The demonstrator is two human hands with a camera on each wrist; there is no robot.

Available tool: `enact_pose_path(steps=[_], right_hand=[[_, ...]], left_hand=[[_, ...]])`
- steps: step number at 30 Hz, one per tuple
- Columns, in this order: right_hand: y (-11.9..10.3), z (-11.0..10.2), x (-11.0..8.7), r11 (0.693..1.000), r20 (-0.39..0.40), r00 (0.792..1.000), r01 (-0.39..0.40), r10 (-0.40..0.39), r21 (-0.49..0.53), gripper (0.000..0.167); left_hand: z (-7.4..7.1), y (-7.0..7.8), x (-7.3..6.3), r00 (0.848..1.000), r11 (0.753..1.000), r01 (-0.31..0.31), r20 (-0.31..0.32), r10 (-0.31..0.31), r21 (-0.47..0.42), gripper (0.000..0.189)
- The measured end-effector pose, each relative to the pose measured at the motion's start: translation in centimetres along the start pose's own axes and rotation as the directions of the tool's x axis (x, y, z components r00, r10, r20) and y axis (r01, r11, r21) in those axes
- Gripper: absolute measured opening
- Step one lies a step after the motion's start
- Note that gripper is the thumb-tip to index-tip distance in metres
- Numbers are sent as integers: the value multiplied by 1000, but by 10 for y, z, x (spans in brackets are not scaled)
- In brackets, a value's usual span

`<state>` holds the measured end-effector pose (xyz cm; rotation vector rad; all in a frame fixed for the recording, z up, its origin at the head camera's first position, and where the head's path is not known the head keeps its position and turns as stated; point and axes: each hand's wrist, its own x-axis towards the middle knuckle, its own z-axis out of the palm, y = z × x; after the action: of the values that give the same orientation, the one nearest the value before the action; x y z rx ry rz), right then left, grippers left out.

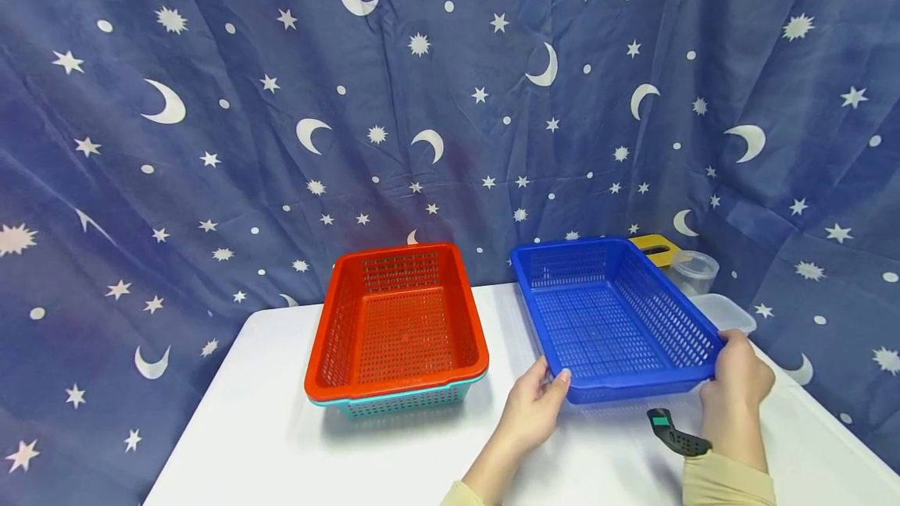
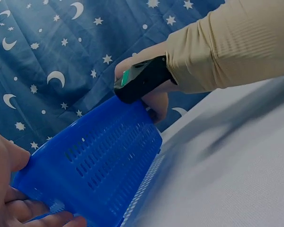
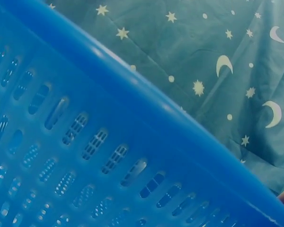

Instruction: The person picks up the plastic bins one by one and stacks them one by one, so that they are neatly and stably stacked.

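A blue rectangular plastic basket (image 1: pixel 594 326) with slotted walls is held by both hands at its near end. My left hand (image 1: pixel 532 406) grips the near left corner, thumb at the rim and fingers lower down, as the left wrist view of the basket (image 2: pixel 99 156) shows. At the near right corner, my right hand (image 1: pixel 738 377) grips the rim; its fingertips are mostly hidden. In the right wrist view the basket's wall (image 3: pixel 99 99) fills much of the frame. Nothing lies inside the basket.
To the left, a red basket (image 1: pixel 404 334) sits nested in a teal basket (image 1: pixel 404 402) on the white table (image 1: pixel 260 412). Behind the blue basket's right side are a yellow object (image 1: pixel 655 247), a clear round jar (image 1: pixel 694 268) and a clear shallow container (image 1: pixel 727 312). A patterned curtain (image 1: pixel 422 100) hangs behind.
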<state>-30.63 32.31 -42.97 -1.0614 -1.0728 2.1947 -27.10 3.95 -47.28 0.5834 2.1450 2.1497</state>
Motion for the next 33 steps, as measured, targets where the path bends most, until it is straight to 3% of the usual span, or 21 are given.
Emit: enact_pose_path(steps=[7,11,21,33], right_hand=[[2,3,-5,1000,0,1000,10,-10,2,31],[5,5,-7,1000,7,1000,21,-21,-17,29],[-2,16,-19,999,39,998,51,-51,-4,45],[-5,20,-34,994,84,993,72,-79,80,12]], left_hand=[[0,1,-3,1000,996,0,-22,-3,-94,41],[0,2,-5,998,992,-2,-69,-7,-130,44],[-3,17,-5,980,985,-87,-190,57,-149,46],[-12,34,-6,963,962,-110,-266,40,-252,49]])
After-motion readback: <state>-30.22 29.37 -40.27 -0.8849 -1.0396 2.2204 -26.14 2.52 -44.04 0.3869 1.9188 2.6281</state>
